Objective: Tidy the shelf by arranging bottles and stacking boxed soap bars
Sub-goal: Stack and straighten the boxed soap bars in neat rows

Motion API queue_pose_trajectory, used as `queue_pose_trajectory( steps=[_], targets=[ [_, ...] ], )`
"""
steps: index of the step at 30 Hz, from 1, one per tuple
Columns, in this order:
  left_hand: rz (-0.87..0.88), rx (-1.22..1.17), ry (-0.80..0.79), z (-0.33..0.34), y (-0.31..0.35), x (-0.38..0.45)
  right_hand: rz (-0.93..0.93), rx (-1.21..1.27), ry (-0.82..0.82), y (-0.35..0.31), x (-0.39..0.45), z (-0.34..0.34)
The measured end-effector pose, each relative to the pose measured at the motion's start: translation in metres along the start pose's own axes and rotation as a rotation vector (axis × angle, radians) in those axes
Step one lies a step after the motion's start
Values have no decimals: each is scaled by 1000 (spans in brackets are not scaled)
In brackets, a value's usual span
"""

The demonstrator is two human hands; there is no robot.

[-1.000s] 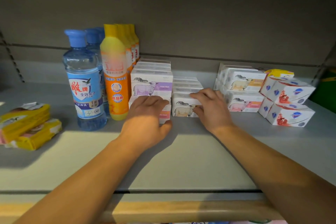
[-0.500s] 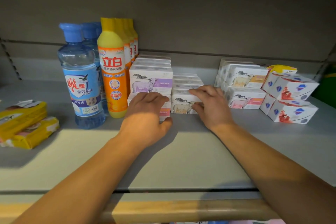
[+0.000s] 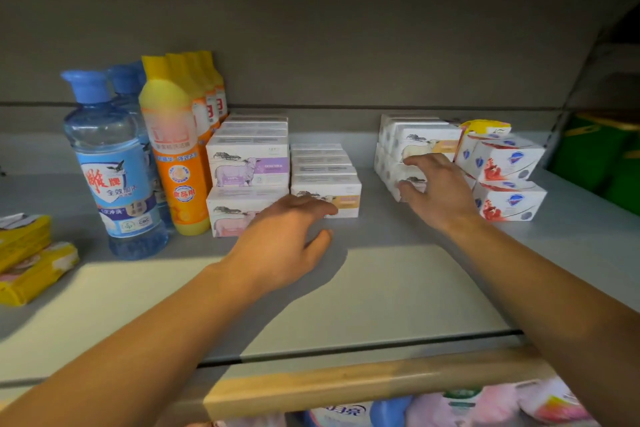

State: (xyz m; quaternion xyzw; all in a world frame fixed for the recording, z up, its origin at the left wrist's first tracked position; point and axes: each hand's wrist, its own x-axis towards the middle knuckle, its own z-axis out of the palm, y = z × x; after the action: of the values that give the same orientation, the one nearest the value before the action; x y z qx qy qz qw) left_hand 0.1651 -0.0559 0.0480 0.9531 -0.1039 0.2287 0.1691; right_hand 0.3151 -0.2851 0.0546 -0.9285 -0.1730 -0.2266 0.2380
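White sheep-print soap boxes fill the middle of the grey shelf [image 3: 398,288]: a two-high stack [image 3: 249,166] beside the orange bottles [image 3: 175,146], then a single-layer row [image 3: 325,184]. My left hand [image 3: 287,236] lies flat in front of both, fingers straight, fingertips at the front box of the single-layer row. Further right stands another sheep-box stack [image 3: 415,142]. My right hand [image 3: 436,187] reaches its front, fingers spread and loosely bent against the boxes, gripping nothing. Clear blue bottles [image 3: 110,163] stand at the left.
Red-and-white soap boxes [image 3: 505,177] are stacked two high at the right, a yellow pack [image 3: 485,126] behind them. Yellow wrapped bars [image 3: 31,260] lie at the far left. A wooden rail [image 3: 346,381] edges the shelf front; green items [image 3: 595,152] sit far right.
My right hand left the front box of the single-layer row and moved right to the right-hand sheep-box stack. My left hand shifted slightly right, uncovering the lower box of the two-high stack.
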Motion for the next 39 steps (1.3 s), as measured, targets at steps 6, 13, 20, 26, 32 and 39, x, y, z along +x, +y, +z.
queue_pose_trajectory(
  steps=[6, 13, 20, 26, 32, 39],
  targets=[
    [-47, 24, -200, 37, 3, 14, 4, -286, -201, 26, 9, 12],
    [-7, 22, -233, 47, -4, 15, -53, -243, 4, 32, 7, 15],
    [-32, -25, -216, 44, -3, 14, -115, -57, 53, 21, 6, 0],
    [-165, -348, -24, 33, 5, 15, -61, 362, -9, -7, -9, -33],
    [-183, -783, 157, 9, 9, 16, -216, 634, -262, -64, -31, -39],
    [-292, -984, 370, -10, -6, 14, -137, 994, -107, -97, -29, -10]
  ],
)
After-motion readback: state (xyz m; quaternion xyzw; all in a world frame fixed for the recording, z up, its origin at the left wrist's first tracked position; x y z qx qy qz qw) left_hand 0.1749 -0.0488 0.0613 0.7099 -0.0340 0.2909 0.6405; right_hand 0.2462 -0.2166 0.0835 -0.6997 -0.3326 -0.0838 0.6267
